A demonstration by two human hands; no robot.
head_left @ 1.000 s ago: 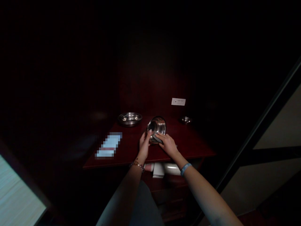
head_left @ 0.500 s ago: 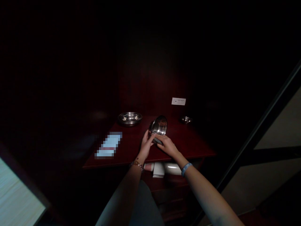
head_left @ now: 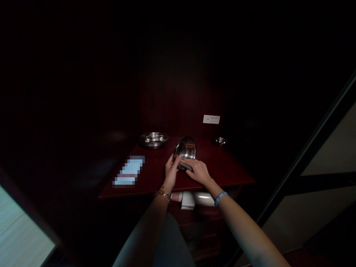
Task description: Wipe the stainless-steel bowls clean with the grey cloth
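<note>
A shiny metal bowl point(head_left: 187, 148) is tilted on its side over the dark red table point(head_left: 222, 168), its mouth facing me and to the right. My left hand point(head_left: 171, 170) is closed on the left and lower side of this bowl. My right hand point(head_left: 198, 171) is closed on a flat grey piece point(head_left: 187, 166), perhaps a cloth, and presses it at the bowl's lower rim. The underside of the bowl is largely hidden.
Nested metal bowls point(head_left: 154, 139) stand at the back left, and a small metal bowl point(head_left: 220, 141) at the back right. A blurred-out bright rectangle point(head_left: 129, 172) lies at left. White and pink items point(head_left: 189, 200) sit under the tabletop. A wall socket point(head_left: 211, 119) is behind.
The bowl has turned a little more toward me and shifted slightly left. My right hand has moved slightly along with the grey piece. Everything else stays put.
</note>
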